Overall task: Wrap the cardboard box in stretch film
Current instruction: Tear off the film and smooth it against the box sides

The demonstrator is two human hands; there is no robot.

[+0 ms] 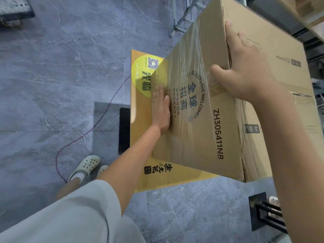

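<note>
Box point(219, 120) fills the right of the frame, standing on a yellow mat point(138, 111) on the floor. Film point(189, 67) bands only its middle. Both ends look bare, so most of the wrapping seems left. Left hand point(160, 111) presses flat on the side. Right hand point(245, 72) lies spread over the top edge, gripping nothing.
</note>
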